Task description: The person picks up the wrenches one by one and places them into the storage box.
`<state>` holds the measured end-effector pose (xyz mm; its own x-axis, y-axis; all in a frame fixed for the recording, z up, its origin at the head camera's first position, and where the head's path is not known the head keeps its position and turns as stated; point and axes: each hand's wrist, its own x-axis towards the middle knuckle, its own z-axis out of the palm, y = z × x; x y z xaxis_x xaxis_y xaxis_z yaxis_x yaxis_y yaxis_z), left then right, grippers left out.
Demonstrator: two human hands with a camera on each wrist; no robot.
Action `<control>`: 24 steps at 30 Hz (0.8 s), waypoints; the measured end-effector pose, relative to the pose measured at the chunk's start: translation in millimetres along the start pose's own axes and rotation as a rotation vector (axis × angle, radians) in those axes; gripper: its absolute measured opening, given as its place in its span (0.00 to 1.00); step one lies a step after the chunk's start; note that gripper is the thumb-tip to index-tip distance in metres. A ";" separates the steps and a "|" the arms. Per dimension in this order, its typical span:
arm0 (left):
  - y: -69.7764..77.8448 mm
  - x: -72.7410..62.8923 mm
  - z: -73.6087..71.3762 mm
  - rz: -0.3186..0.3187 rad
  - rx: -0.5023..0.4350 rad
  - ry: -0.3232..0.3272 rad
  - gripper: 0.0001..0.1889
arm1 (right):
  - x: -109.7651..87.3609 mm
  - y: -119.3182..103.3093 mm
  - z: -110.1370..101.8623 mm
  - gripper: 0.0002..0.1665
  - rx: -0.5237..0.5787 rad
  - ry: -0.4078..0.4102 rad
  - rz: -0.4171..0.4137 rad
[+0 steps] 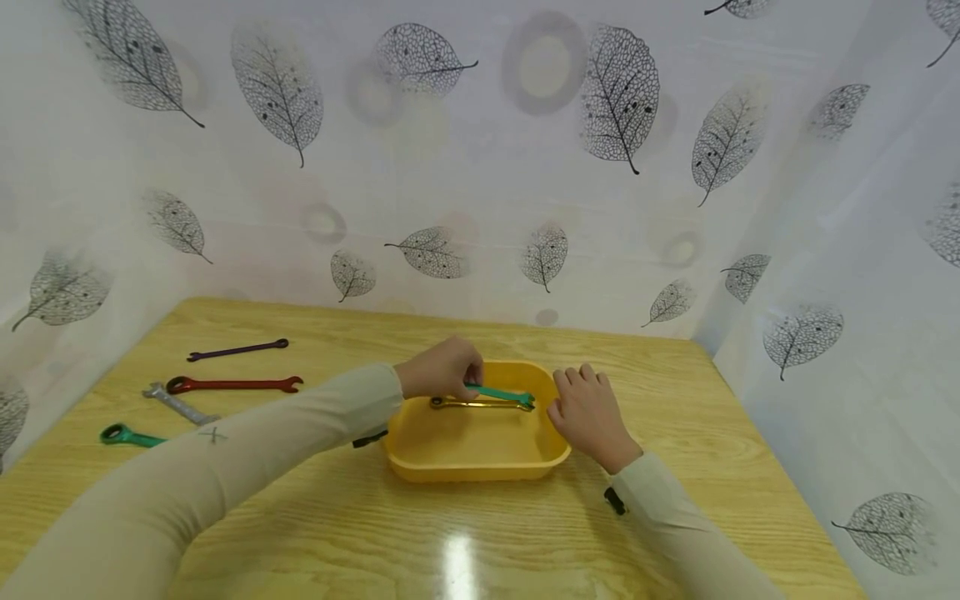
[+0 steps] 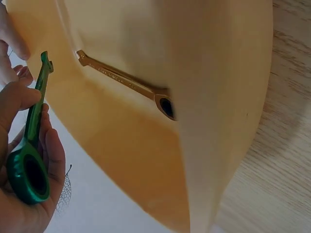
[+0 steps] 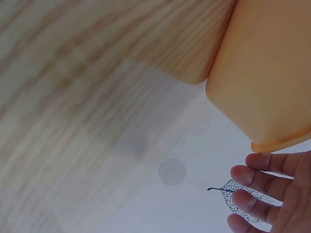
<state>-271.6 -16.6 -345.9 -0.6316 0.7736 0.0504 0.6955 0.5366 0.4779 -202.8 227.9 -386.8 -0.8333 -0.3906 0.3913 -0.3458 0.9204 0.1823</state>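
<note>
My left hand point(image 1: 447, 368) grips a green ratchet wrench point(image 1: 501, 393) over a yellow plastic basin point(image 1: 472, 472). In the left wrist view the ring end of the green wrench point(image 2: 33, 145) lies toward the palm, its open end pointing away past the thumb. A gold ratchet wrench point(image 1: 483, 405) rests inside the basin, just under the green one in the head view. At the basin's right rim is my right hand point(image 1: 592, 417). Its fingers point(image 3: 265, 182) are spread and loosely extended, the uppermost right at the rim in the right wrist view.
Several wrenches lie on the wooden table left of the basin: a purple one point(image 1: 238, 350), a red one point(image 1: 236, 384), a silver one point(image 1: 178, 405) and another green one point(image 1: 129, 434), partly behind my left sleeve. A leaf-patterned sheet point(image 1: 480, 183) hangs behind and beside the table.
</note>
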 end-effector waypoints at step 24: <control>5.3 10.7 8.8 0.022 0.040 -0.074 0.04 | -0.5 0.4 0.3 0.06 -0.008 0.009 0.000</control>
<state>-271.7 -2.5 -350.6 -0.5900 0.8074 -0.0046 0.7233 0.5310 0.4415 -202.8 228.5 -387.2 -0.8295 -0.3903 0.3995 -0.3419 0.9205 0.1893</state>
